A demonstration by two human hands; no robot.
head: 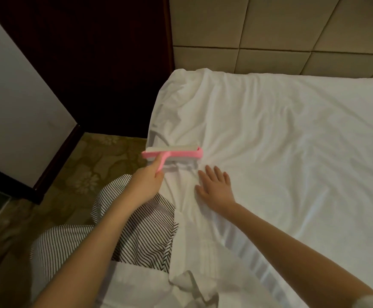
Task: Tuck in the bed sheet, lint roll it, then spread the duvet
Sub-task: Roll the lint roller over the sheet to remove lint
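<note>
Here, left hand [146, 182] grips the lint roller [174, 152] on the sheet [281, 141]; right hand [216, 191], fingers [210, 172] straight, rests beside.

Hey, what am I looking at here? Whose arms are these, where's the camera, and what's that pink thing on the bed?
There is no machine here. One wide-angle camera sits on a person's head and looks forward and down, so the two bare arms are the wearer's own. The left hand grips the handle of a pink lint roller, whose white roll rests on the white bed sheet near the side edge of the bed. The right hand lies flat on the sheet beside it, fingers straight and spread, holding nothing. Behind the bed is a padded headboard. Beside the bed are patterned carpet and the person's striped clothing.
</note>
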